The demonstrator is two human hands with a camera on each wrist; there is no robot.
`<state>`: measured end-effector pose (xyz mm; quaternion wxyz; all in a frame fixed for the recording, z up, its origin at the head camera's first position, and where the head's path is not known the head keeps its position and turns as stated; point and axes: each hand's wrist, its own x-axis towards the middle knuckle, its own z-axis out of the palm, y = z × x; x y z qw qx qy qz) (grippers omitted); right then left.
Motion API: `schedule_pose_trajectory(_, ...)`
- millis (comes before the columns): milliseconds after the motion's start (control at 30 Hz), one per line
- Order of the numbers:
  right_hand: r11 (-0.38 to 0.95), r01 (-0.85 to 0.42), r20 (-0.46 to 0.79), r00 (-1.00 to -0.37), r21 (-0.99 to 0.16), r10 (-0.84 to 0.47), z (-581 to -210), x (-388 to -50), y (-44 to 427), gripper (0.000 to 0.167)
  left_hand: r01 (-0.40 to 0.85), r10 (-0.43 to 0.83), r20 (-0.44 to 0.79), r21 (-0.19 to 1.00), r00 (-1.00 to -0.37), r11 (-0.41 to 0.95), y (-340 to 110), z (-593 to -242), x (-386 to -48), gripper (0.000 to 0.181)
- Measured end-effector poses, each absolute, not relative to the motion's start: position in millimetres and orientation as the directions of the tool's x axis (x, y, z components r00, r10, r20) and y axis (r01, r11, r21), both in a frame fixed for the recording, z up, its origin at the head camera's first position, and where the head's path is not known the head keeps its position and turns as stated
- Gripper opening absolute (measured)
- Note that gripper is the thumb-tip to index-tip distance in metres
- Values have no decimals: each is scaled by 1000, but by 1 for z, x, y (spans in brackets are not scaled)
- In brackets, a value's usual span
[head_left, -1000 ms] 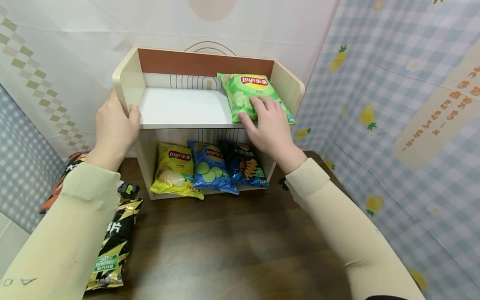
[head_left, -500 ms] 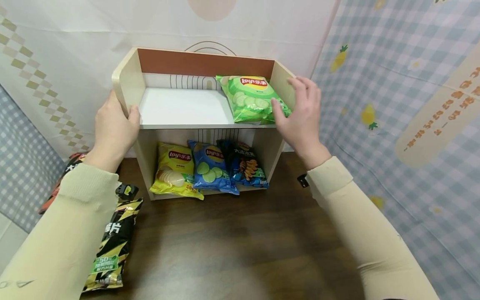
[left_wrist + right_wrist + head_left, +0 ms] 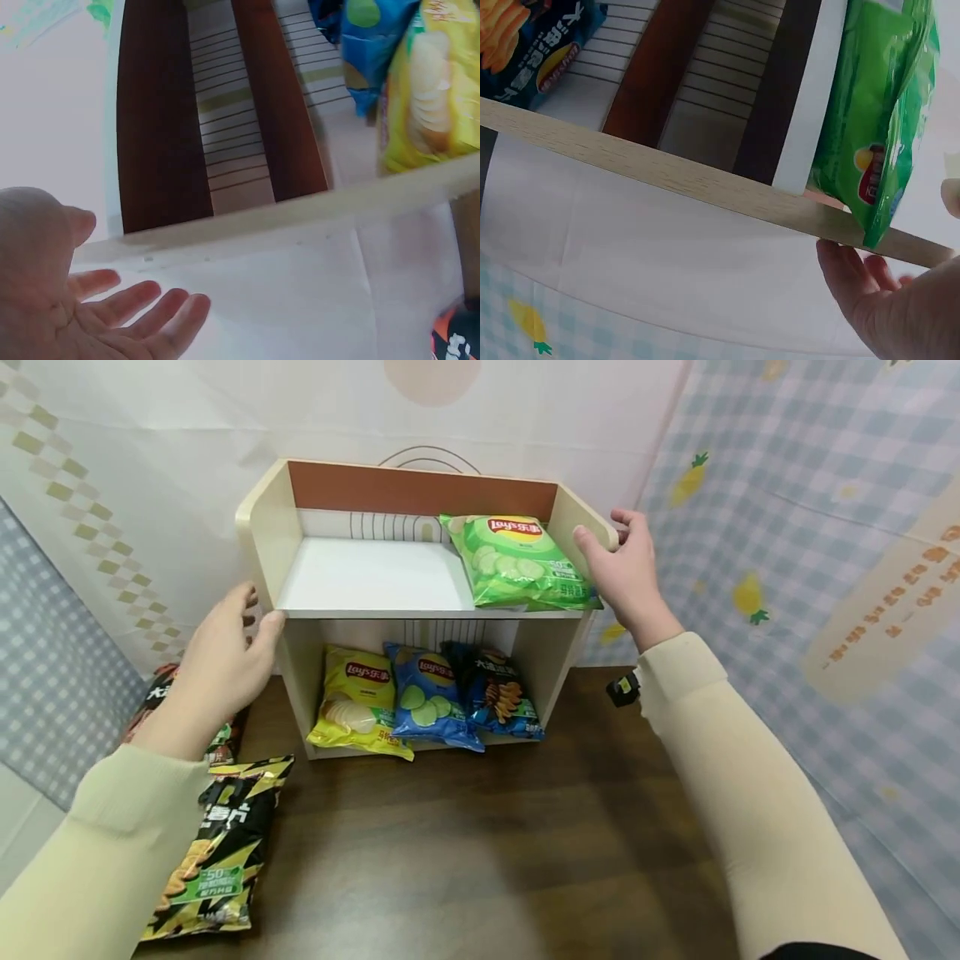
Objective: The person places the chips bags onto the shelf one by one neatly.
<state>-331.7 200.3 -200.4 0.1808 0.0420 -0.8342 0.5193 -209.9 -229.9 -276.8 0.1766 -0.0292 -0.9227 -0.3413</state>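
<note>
A two-tier wooden shelf [image 3: 296, 685] stands on the table. My right hand [image 3: 628, 572] holds its right side panel [image 3: 577, 522], thumb on the inner face and fingers outside. The right wrist view shows the panel edge between thumb and fingers. Beside the left panel [image 3: 267, 531], my left hand [image 3: 228, 660] has its fingers loosely bent and grips nothing. On the upper tier, against the right side, lies a green chip bag [image 3: 517, 564]. Yellow [image 3: 360, 702], blue [image 3: 431, 697] and dark blue [image 3: 497, 692] chip bags lean in the lower tier.
A black-and-yellow chip bag [image 3: 225, 852] lies on the brown table [image 3: 450, 843] at the left front. Behind my left forearm, a red-and-black bag [image 3: 159, 689] is partly hidden. A patterned cloth [image 3: 757, 602] hangs on the right.
My right hand has left the green chip bag and moved right to take hold of the right panel. My left hand has let go of the left panel and drawn back slightly.
</note>
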Motion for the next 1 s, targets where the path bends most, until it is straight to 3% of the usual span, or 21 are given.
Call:
schedule_pose_trajectory(233,479,-172,259,-958,-861,120,-188,-345,210,55,127,-23,255,556,-967,821,-243,-307,-171,74)
schedule_pose_trajectory(500,671,-157,285,-955,-724,84,-189,-351,220,56,25,-38,116,501,-993,865,-266,-358,-132,96)
schedule_pose_trajectory(833,666,-244,368,-928,-705,50,-202,-354,212,40,-127,-115,-55,441,-992,888,-315,-421,-98,114)
schedule_pose_trajectory(1000,625,-243,354,-934,-742,56,-206,-357,206,38,-248,-140,-264,438,-954,864,-332,-441,-93,121)
